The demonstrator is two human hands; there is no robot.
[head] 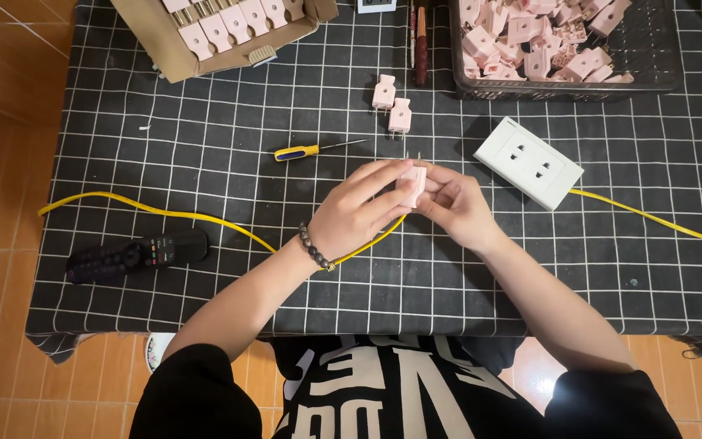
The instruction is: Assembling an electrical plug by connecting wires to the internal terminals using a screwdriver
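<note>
Your left hand (359,210) and right hand (455,205) meet over the middle of the table, both closed on one pink plug (412,184). The plug stands roughly upright between them, its two metal prongs pointing away from you. Your left fingers lie pressed together across its near face, with the thumb underneath; your right fingertips pinch its right side, curled in and close to one another. A dark bead bracelet (314,246) sits on your left wrist.

A yellow cable (164,213) runs in from the left edge of the table, passes under your left hand and comes up toward the plug — whether it enters the plug you cannot tell, since your fingers cover that end. A second yellow stretch leaves the white socket block (528,161), which lies just right of your right hand, and runs off to the right edge.

Beyond your hands lie two more pink plugs (392,103), side by side, and a screwdriver with a yellow and blue handle (315,149). A dark wire basket (652,57) at the top right holds a heap of pink plug parts, and a cardboard box (164,45) at the top left holds plugs in rows. A black remote control (136,254) lies near the left edge — well apart from your hands — on the black cloth with the white grid (205,122).
</note>
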